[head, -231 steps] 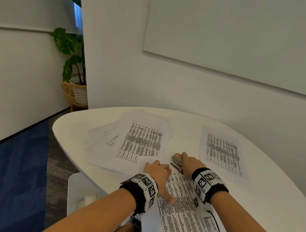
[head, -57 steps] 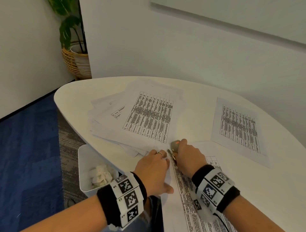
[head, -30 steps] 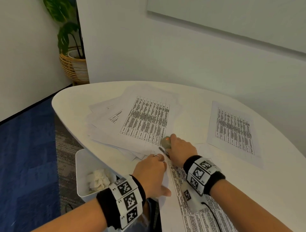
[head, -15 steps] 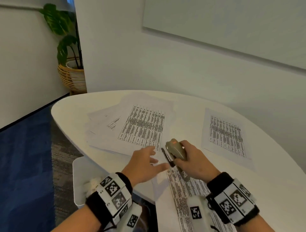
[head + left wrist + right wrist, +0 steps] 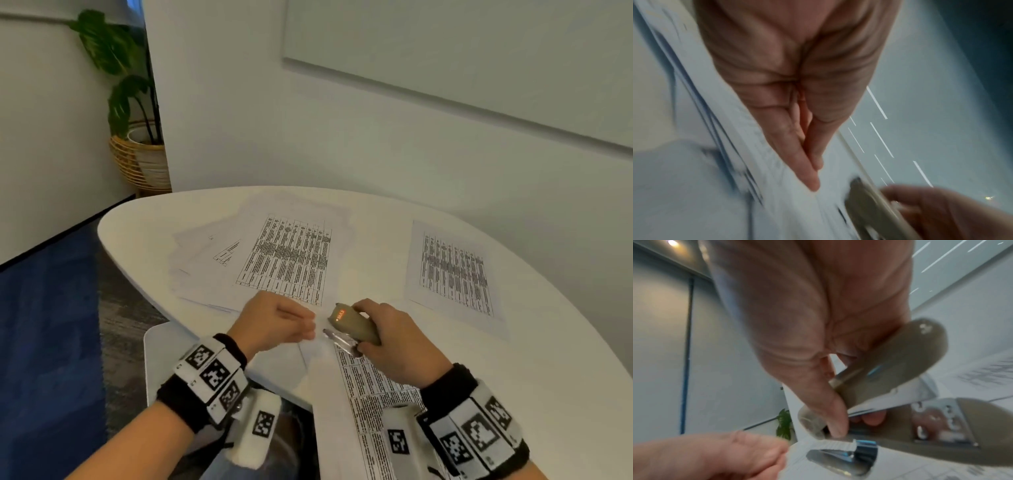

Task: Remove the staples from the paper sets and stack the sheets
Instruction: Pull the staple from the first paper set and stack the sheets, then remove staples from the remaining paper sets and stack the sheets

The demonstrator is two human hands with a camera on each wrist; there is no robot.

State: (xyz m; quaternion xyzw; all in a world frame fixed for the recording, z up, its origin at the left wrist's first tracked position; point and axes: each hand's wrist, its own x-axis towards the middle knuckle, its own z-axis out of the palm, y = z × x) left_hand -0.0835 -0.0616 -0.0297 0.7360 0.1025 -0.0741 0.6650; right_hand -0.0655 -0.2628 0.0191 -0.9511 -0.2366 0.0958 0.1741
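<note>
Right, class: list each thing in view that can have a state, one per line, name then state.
Staple remover: lifted off the table, gripped by the right hand, jaws apart.
Left hand: fingers straight and together, holding nothing visible.
Near paper set: flat on the table, under both hands.
Left pile: loose, sheets fanned unevenly.
Right sheets: flat, apart from the pile.
Bin: open, beside the table.

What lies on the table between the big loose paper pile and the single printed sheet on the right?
Only bare white tabletop separates paper pile from single sheet, per head view.
</note>
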